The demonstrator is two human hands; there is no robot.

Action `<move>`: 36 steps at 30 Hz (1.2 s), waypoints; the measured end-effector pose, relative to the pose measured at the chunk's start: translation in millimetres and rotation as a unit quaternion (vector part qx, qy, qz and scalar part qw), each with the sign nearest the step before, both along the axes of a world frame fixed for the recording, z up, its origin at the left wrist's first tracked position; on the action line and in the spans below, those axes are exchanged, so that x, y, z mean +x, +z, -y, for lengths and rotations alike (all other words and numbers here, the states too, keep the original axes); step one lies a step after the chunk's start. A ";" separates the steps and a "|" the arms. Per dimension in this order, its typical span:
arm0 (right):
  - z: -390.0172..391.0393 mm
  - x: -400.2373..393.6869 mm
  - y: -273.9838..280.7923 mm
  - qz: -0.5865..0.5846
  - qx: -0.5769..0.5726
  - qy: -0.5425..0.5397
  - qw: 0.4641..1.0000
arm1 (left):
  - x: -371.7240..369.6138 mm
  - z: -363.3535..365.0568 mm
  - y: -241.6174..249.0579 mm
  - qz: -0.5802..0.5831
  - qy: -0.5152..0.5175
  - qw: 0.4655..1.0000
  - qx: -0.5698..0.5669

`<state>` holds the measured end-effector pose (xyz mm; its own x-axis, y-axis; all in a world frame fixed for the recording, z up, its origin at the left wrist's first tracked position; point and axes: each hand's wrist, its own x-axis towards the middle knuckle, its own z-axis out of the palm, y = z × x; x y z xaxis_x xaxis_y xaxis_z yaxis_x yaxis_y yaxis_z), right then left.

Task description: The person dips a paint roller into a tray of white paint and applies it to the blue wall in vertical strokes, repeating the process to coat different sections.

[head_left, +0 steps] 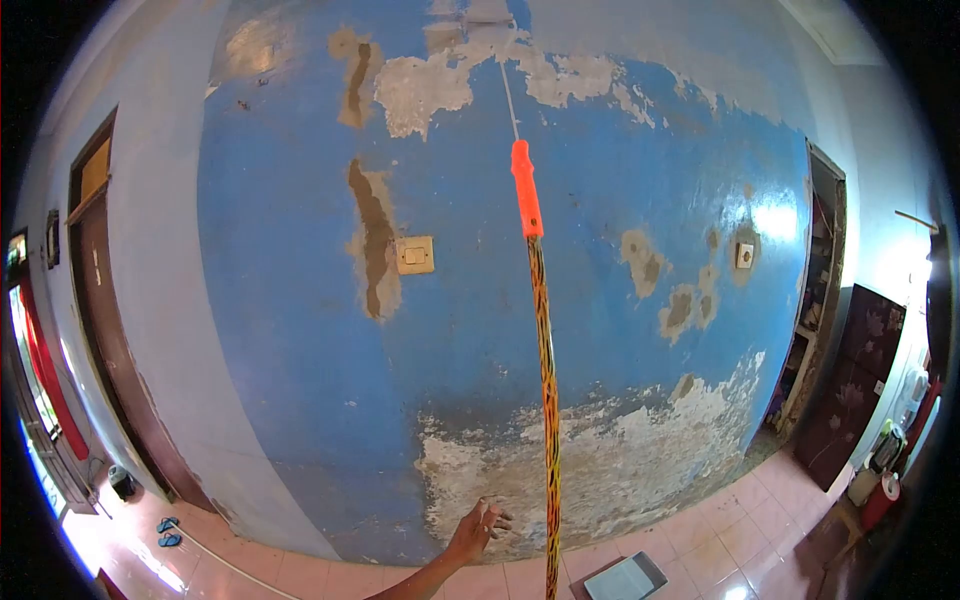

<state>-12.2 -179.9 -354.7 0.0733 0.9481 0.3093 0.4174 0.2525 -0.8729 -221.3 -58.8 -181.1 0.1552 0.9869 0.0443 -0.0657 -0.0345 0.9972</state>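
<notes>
A paint roller with an orange handle (pixel 526 190) is fixed to the top of a long yellow-and-black patterned pole (pixel 547 390). Its thin metal rod reaches up to the top of the wall, where the roller head (pixel 488 12) is partly cut off by the frame edge. My left hand (pixel 482 527) is raised just left of the pole, apart from it, with loosely bent, parted fingers and nothing in them. My right hand is out of view, and the lower end of the pole runs out of the bottom edge. Ahead stands a blue wall (pixel 470 330) with peeling paint.
A grey paint tray (pixel 625 578) lies on the pink tiled floor. The wall carries a light switch (pixel 415 255) and a socket (pixel 744 256). Blue slippers (pixel 169 532) lie at left near a brown door (pixel 100 270). A dark floral cabinet (pixel 852 385) stands at right.
</notes>
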 end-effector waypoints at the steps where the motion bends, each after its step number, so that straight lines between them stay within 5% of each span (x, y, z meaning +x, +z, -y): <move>1: -2.6 -0.2 9.1 -0.005 -0.006 0.001 1.000 | 1.1 -0.5 2.5 0.001 -0.002 1.000 0.002; 7: -20.8 -2.3 73.0 -0.029 -0.035 0.014 0.999 | -1.9 -2.4 9.7 0.041 -0.052 0.997 0.051; 10: -61.9 -15.0 118.4 -0.027 0.094 -0.005 0.995 | -6.0 2.3 4.8 0.057 -0.041 0.988 0.141; 14: -97.5 -29.8 191.5 -0.043 0.175 -0.064 0.982 | -13.8 4.9 17.3 0.030 0.003 0.998 0.061; 16: -88.1 -28.7 267.7 -0.015 -0.018 -0.002 1.000 | -14.5 8.6 23.4 0.017 0.021 1.000 0.014; 19: -124.3 -38.1 287.0 -0.069 0.097 0.010 0.993 | -16.4 9.9 22.0 0.037 0.031 0.999 0.014; 24: -146.4 -44.9 347.9 -0.121 0.093 0.046 0.987 | -18.0 5.1 8.8 0.067 0.029 0.997 -0.018; 28: -145.7 -39.7 350.8 -0.114 0.076 0.025 0.990 | -16.6 10.8 5.4 0.052 0.044 0.998 -0.015; 32: -156.0 -28.6 271.6 -0.088 0.094 -0.003 0.992 | -18.5 12.0 -1.2 0.053 0.031 0.998 -0.017; 34: -153.2 -24.2 220.9 0.068 0.290 -0.060 0.953 | -16.9 13.5 -2.3 0.040 0.023 0.999 -0.011; 36: -130.1 -20.2 192.2 0.098 0.275 -0.053 0.955 | -10.8 13.3 9.8 0.029 0.035 0.998 -0.050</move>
